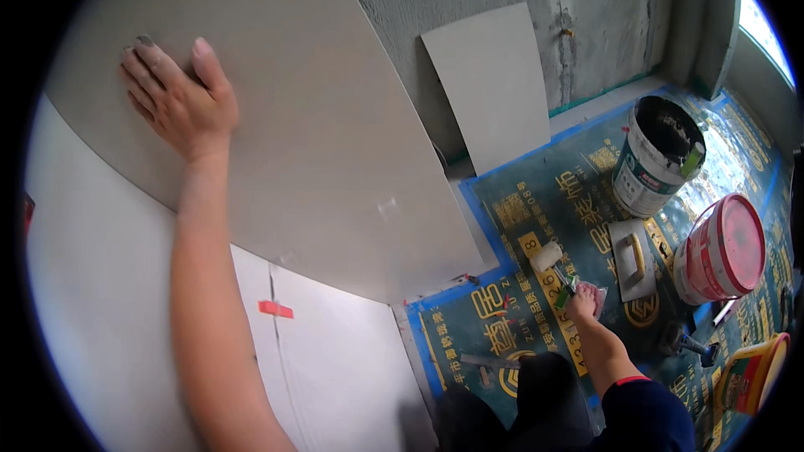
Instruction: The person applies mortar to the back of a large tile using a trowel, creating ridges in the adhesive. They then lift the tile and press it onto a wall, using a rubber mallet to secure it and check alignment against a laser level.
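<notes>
Grey ceramic describes the large wall tile (pixel 318 117) that fills the upper left of the head view. The left hand (pixel 180 96) lies flat against its face near the upper left corner, fingers extended and slightly spread, gripping nothing. The tile sits on the wall above paler tiles (pixel 109 285) already in place; a red spacer clip (pixel 275 309) marks a joint between two of them.

The right hand (pixel 584 301) reaches down to the floor, fingers closed round the green handle of a small paint roller (pixel 553 264). The roller's pale sleeve rests on the printed floor protection sheet (pixel 519 201), which is edged with blue tape.

Just beside the roller, to the right, lies a trowel (pixel 632 258). Beyond it stands an open bucket (pixel 657 155) with dark contents, and near that a tub with a red lid (pixel 724 247). A second grey tile (pixel 498 84) leans against the bare cement wall (pixel 586 8).
</notes>
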Tool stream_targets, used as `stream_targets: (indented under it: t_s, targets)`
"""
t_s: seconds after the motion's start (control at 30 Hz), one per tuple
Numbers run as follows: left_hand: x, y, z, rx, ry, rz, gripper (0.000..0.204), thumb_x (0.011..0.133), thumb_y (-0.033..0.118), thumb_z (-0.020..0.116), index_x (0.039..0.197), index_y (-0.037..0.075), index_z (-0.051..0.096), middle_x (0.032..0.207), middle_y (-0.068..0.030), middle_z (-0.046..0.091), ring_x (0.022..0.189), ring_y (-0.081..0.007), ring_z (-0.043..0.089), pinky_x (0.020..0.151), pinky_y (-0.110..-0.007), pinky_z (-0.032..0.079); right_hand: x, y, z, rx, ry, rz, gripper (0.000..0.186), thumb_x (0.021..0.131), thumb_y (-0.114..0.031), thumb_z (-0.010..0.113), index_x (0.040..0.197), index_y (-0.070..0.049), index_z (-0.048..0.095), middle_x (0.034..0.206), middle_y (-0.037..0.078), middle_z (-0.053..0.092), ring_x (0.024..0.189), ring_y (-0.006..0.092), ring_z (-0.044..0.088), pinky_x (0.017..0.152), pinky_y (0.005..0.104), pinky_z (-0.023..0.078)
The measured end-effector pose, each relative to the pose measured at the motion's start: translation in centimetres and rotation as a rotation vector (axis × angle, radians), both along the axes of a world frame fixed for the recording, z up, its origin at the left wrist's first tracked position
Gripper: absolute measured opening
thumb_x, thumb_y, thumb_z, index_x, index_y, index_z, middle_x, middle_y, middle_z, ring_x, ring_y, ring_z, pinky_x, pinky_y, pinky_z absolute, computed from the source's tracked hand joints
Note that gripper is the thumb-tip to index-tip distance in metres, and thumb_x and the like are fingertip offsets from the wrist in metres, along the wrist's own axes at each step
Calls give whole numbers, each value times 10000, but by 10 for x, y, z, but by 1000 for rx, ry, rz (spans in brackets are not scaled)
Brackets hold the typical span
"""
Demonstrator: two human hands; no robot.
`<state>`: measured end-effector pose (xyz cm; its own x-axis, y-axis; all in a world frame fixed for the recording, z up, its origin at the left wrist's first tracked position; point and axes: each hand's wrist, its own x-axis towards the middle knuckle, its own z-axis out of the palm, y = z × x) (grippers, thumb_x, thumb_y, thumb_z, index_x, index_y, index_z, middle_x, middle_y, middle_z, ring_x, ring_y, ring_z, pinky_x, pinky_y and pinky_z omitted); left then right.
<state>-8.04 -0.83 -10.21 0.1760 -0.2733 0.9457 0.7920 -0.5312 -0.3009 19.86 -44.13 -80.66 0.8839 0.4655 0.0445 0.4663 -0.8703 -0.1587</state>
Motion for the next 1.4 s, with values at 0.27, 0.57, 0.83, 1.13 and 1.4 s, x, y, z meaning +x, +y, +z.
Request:
stream_targets:
  t_s: [0.27,0.57,0.83,1.13,1.4]
  targets:
    - [-18,18,1,-19,-17,126,824,930,596,336,1406,-76,321,1475,-314,262,1400,-437,200,1143,-519,138,-14,67,45,-44,509,-72,495,820,-263,582,1211,26,488,1122,216,625,1023,381,619,837,437,513]
    - [-17,6,-1,110,219,227,664,916,337,423,1439,-51,288,1508,-251,255,1402,-417,217,1157,-496,140,-74,54,199,555,717,303,381,948,-357,529,930,17,603,724,147,595,654,238,574,619,366,455]
    - [-28,17,14,143,444,118,631,960,474,402,1430,54,371,1470,-157,385,1372,-361,324,1132,-498,217,-138,193,406,1017,419,1070,270,854,-309,659,861,-55,568,698,160,576,621,363,584,531,410,457]
    - [-16,11,16,228,464,111,589,976,434,411,1404,30,394,1426,-163,430,1330,-362,380,1110,-465,291,-162,253,422,1258,317,1200,362,857,-391,633,816,-40,552,641,177,544,594,393,545,518,427,435]
    - [-17,20,14,248,470,63,561,972,444,418,1409,92,417,1418,-111,457,1311,-286,425,1094,-427,326,-159,268,409,1381,287,1188,371,851,-425,609,770,-66,563,611,158,541,563,381,549,511,411,449]
